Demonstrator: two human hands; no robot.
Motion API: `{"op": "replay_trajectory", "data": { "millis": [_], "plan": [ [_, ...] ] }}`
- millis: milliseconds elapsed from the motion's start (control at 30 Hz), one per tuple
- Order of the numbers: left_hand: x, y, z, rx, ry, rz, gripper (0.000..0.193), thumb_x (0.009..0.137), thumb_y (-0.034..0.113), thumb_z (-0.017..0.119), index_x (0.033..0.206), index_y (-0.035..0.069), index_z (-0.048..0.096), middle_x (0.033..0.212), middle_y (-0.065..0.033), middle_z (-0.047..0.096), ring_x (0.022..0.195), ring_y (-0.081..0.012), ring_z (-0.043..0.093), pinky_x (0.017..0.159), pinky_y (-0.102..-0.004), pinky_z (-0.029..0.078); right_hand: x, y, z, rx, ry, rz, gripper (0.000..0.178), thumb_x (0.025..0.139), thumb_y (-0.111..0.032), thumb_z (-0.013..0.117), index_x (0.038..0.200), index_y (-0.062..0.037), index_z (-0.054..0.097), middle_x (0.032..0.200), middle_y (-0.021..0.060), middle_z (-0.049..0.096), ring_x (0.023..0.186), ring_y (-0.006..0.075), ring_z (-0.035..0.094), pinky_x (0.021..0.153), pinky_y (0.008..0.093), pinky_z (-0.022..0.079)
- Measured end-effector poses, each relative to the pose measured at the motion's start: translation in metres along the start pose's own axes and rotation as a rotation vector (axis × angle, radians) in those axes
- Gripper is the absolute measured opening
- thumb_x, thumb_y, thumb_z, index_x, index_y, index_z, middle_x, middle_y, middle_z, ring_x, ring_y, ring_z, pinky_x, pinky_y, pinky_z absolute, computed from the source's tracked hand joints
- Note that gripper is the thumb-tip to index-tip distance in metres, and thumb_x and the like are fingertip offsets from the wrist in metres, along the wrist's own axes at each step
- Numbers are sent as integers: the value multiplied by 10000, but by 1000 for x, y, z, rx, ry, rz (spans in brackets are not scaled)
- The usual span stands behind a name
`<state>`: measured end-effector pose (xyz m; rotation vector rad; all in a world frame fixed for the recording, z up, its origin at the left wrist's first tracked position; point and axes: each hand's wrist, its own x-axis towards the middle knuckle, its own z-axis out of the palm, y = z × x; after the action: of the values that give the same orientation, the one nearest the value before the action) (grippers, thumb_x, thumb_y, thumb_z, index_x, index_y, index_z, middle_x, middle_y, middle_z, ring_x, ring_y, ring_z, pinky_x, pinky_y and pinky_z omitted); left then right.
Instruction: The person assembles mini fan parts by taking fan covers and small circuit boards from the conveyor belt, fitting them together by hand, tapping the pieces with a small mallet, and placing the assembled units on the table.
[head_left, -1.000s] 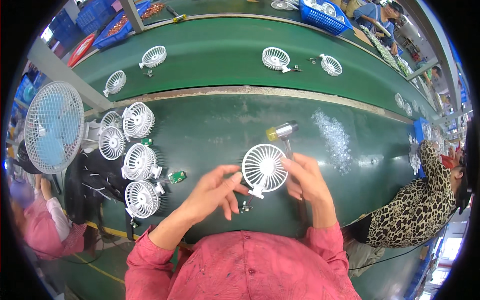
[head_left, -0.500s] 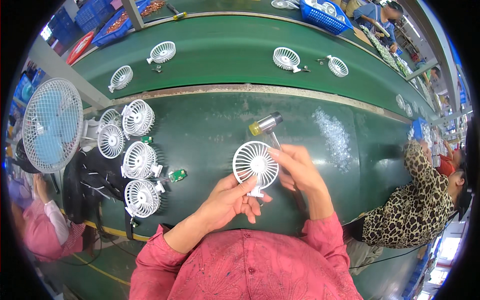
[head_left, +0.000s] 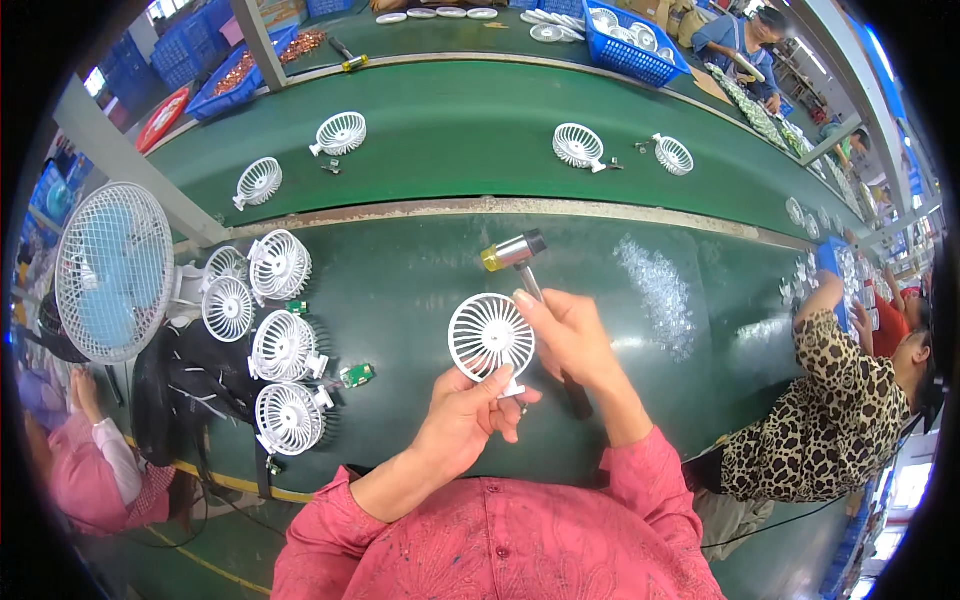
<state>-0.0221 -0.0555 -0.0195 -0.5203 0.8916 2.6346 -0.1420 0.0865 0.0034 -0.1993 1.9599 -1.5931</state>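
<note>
Fan cage hangs over our table, pinched low in our left hand, our right hand curled round the hammer, thumb by the rim, and a slack pinch could chip the cage on metal

One round, white, slatted plastic fan cage, now pinched at its neck by the left hand, which was earlier spread beside the rim; cage shifted leftward, together with the right hand and the steel-headed mallet with a yellow face. White slatted fan cages on the green conveyor belt, carried farther rightward.
</note>
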Motion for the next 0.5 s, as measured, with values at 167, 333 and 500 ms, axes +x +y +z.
{"op": "replay_trajectory", "data": {
  "millis": [167, 333, 500],
  "plan": [
    [-1, 8, 0, -37, 88, 60, 265, 1005, 227, 556, 1146, 2, 547, 946, -194, 687, 583, -116, 580, 477, -266, 513, -32, 24, 17, -173, 183, -268, 303, 951, -246, 650, 1095, 21, 667, 687, -5, 555, 688, 47, 475, 590, 265, 432],
    [1, 1, -8, 88, 104, 237, 289, 987, 180, 583, 1187, -10, 499, 898, -140, 666, 531, -151, 589, 415, -286, 503, -60, 33, 30, -4, 13, 17, 365, 884, -192, 736, 1169, 17, 648, 813, 3, 662, 752, 44, 523, 645, 239, 458],
    [-3, -3, -7, 191, 133, 305, 333, 984, 167, 584, 1217, 6, 410, 900, -152, 652, 522, -155, 596, 394, -272, 503, -62, 47, 23, -6, -2, -137, 290, 857, -116, 753, 1104, 10, 667, 804, -20, 652, 659, 28, 534, 543, 226, 426]
  ]
}}
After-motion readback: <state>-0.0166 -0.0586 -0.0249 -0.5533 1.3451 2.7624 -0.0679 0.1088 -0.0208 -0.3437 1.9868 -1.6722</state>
